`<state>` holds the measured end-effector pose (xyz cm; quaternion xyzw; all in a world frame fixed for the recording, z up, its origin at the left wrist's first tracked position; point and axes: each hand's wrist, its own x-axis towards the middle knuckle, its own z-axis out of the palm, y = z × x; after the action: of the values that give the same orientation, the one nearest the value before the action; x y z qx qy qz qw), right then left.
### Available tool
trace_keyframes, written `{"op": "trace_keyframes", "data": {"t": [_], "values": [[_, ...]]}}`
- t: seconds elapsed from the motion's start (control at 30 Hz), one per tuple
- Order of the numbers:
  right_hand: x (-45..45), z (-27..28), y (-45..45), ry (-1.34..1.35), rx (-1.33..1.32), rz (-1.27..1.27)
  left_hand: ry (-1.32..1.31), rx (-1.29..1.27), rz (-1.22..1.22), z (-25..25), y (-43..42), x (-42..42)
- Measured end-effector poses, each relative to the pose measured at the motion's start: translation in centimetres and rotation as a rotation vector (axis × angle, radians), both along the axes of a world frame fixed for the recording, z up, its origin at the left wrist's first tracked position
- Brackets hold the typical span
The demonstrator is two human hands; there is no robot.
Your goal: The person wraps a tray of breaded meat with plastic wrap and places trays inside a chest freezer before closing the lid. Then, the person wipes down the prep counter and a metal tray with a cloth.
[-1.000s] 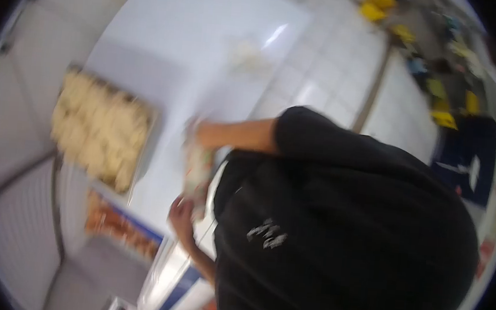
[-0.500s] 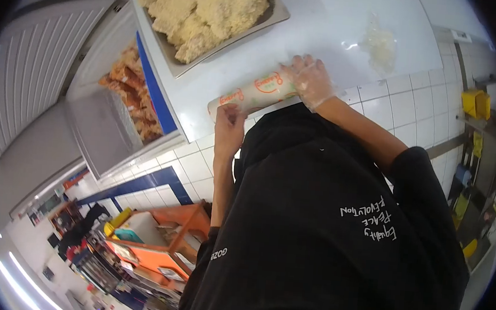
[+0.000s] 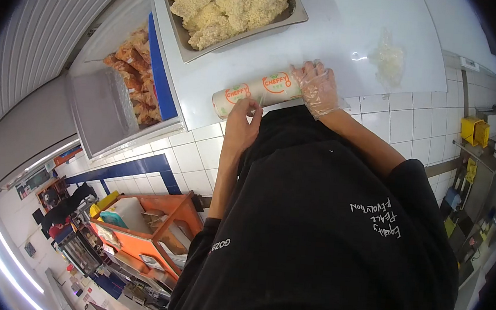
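Note:
A cylindrical roll printed CHEFFY (image 3: pixel 252 92) in orange and green lies along the near edge of the white worktop (image 3: pixel 340 22). My left hand (image 3: pixel 244 120) is bare, its thumb and fingers pinched together at the roll's near side; a fold of the wrapping seems to be between them. In a clear plastic glove, my right hand (image 3: pixel 318 89) curls its fingers over the roll's right end. Beyond the roll stands a metal tray (image 3: pixel 247 34) heaped with crumb-coated pieces (image 3: pixel 224 7). Crumpled clear plastic (image 3: pixel 388 58) lies on the worktop to the right.
At the left, an open chest (image 3: pixel 108 42) holds several plastic bags of orange-brown food (image 3: pixel 134 56). A grey panel (image 3: pixel 97 108) sits beside them. White tiles (image 3: pixel 199 145) lie below the worktop edge. An orange cabinet (image 3: pixel 145 234) stands lower left, yellow containers (image 3: pixel 474 132) far right.
My view has shifted, so the worktop and tray sit differently. The roll has turned, bringing its CHEFFY print face up. My left hand has moved right along the roll.

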<state>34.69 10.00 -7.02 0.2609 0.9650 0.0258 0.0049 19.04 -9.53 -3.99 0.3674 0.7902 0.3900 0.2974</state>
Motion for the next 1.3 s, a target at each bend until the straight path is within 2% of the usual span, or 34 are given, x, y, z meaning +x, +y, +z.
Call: {"op": "trace_keyframes", "data": {"t": [0.07,0.17,0.23,0.3,0.37,0.4,0.43,0.47,0.5,0.53,0.57,0.6,0.67,0.73,0.8,0.87,0.93,0.97,1.03,1.07,1.13,1.17,1.23,1.27,1.3], "values": [[0.0,0.1,0.2,0.013,-0.016,0.010,-0.016,-0.053,0.061,0.3,0.7,0.7],[-0.2,0.7,0.5,0.050,-0.068,0.015,0.110,-0.159,0.069,0.3,1.8,1.1],[-0.3,1.0,0.6,0.078,-0.105,0.015,0.098,-0.075,-0.029,0.7,2.0,1.2],[-0.3,0.6,0.9,0.061,-0.150,-0.003,0.225,0.014,-0.067,1.2,1.5,1.7],[0.6,-0.2,1.7,0.281,-0.181,0.087,0.136,0.258,-0.067,-0.4,1.1,2.0],[0.1,1.0,2.2,0.211,-0.362,0.091,0.058,0.238,-0.007,-1.5,0.8,2.4],[-0.1,0.4,2.2,0.322,-0.182,0.188,-0.004,0.222,0.078,-2.2,0.7,3.1],[-0.5,0.3,2.2,0.280,-0.211,0.212,-0.129,0.190,0.127,-1.7,1.1,3.5],[-2.2,4.3,1.2,0.007,-0.302,0.145,-0.037,0.223,0.081,-2.8,1.1,3.3],[-3.6,5.7,1.4,-0.164,-0.392,0.198,-0.002,0.234,0.093,-2.4,1.4,3.0],[-4.5,6.1,1.1,-0.119,-0.427,0.350,-0.089,0.237,0.154,-1.6,1.8,2.8],[-5.0,6.2,1.4,-0.090,-0.458,0.480,-0.061,0.221,0.123,-1.9,1.8,2.4],[-6.0,3.4,2.3,0.181,-0.763,0.704,-0.099,0.253,0.151,-0.8,1.1,2.5],[-6.7,3.9,2.7,0.120,-0.802,0.786,-0.164,0.271,0.111,0.9,0.6,2.5],[-7.1,3.9,2.9,0.036,-0.850,0.870,-0.153,0.333,0.137,-0.1,0.2,2.5],[-6.8,6.1,1.8,0.042,-0.880,0.861,-0.146,0.395,0.155,-0.1,-0.2,2.5],[-6.6,6.4,1.7,-0.148,-0.956,0.669,-0.235,0.186,0.185,0.9,-0.3,2.2],[-7.0,6.5,1.8,-0.148,-0.949,0.680,-0.228,0.193,0.193,-0.3,-0.1,2.2],[-7.5,8.1,1.5,-0.301,-0.816,0.658,0.059,0.246,0.133,-1.6,0.5,2.0],[-7.6,7.7,1.8,-0.301,-0.812,0.665,0.063,0.248,0.139,-2.3,0.5,2.0],[-7.3,6.4,2.7,-0.288,-0.588,0.797,0.027,0.102,0.018,0.4,0.6,1.3],[-7.3,6.2,3.2,-0.283,-0.581,0.809,0.036,0.104,0.028,0.3,0.6,0.9],[-7.0,6.9,4.0,-0.051,-0.726,0.848,0.133,0.013,-0.070,-0.6,1.0,0.9],[-6.6,6.2,4.2,-0.052,-0.721,0.859,0.138,0.016,-0.060,-1.5,1.2,0.9],[-6.3,5.6,4.2,-0.084,-0.792,0.761,0.155,0.025,-0.058,-2.2,1.5,0.8]]}}
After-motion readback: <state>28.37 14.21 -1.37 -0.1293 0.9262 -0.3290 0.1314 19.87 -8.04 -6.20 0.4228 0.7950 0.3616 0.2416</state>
